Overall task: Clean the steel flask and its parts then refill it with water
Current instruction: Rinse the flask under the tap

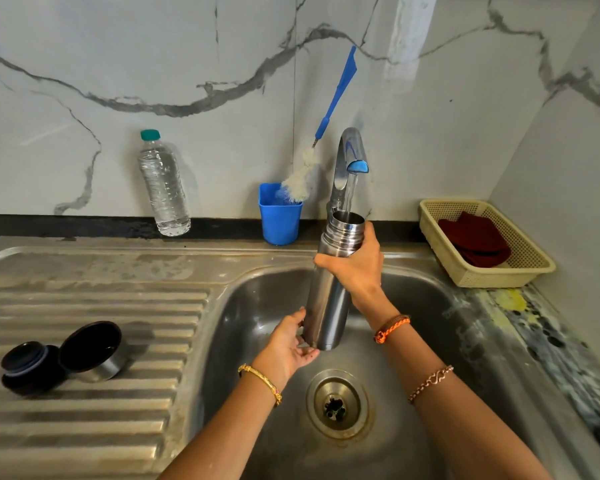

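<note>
Flask stands upright over the sink with its mouth under the running tap. Your right hand grips its neck; your left hand cups the base. Wet steel is likely slippery and getting heavier, so keep both holds.

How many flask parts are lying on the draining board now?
2. A black stopper lies at the board's left, and a steel-rimmed cap leans right beside it, apparently touching. The flask itself is held over the sink. None seems hidden.
</note>
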{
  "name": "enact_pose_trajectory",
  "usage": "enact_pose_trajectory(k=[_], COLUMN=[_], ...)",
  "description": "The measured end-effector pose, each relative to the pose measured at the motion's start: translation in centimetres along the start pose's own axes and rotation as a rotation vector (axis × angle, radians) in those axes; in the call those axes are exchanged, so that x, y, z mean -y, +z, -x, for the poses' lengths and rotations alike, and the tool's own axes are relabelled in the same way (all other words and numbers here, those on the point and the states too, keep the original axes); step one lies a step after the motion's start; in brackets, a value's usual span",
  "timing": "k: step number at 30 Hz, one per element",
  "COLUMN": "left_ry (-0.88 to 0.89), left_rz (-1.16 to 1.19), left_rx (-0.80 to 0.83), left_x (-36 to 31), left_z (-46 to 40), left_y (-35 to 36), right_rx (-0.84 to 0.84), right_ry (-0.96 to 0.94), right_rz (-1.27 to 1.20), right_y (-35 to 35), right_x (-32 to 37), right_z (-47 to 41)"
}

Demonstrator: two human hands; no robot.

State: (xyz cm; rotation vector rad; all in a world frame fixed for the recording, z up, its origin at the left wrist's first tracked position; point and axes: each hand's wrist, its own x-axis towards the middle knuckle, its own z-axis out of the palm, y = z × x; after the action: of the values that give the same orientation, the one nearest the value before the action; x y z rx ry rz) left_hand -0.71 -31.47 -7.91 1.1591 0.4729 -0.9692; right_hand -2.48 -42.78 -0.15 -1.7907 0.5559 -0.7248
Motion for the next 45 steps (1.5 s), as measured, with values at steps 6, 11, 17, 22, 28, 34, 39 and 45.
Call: enact_pose_trajectory(k=[6, 11, 17, 22, 28, 34, 39, 45], left_ry=[0.003, 0.214, 0.16, 0.152, 0.086, -0.141, -0.074, -0.076], left_rz=[-0.073, -0.08, -0.154, -0.165, -0.114, 0.051, 0.037, 0.048], left_rx=[0.027, 0.107, -0.087, 0.035, 0.025, 0.151, 0.226, 0.282], left_x=[0.0, -0.8, 2.6, 0.9, 1.6, 1.6, -0.3, -0.2], left_z=[0.9, 2.4, 4.4, 5.4, 6.2, 8.6, 8.2, 8.0], left_y=[-0.2, 0.0, -1.7, -1.9, -4.1, -5.1, -4.4, -4.5], right_rx=[-0.003, -0.169, -0.023, -0.068, -0.022, -0.071, -0.176, -0.229], right_ry=[-0.021, -0.304, -0.141, -0.33, -0.237, -0.184, -0.28, -0.277], right_rz=[-0.009, -0.11, 0.011, 0.017, 0.071, 0.049, 0.013, -0.009], right_y=[-0.4, -3.7, -3.1, -4.6, -2.7, -1.3, -1.7, -0.7], right_x=[0.9, 5.0, 2.7, 6.9, 6.4, 7.5, 8.6, 8.8], right_z=[1.2, 3.5, 8.5, 8.4, 11.3, 13.0, 11.5, 11.7])
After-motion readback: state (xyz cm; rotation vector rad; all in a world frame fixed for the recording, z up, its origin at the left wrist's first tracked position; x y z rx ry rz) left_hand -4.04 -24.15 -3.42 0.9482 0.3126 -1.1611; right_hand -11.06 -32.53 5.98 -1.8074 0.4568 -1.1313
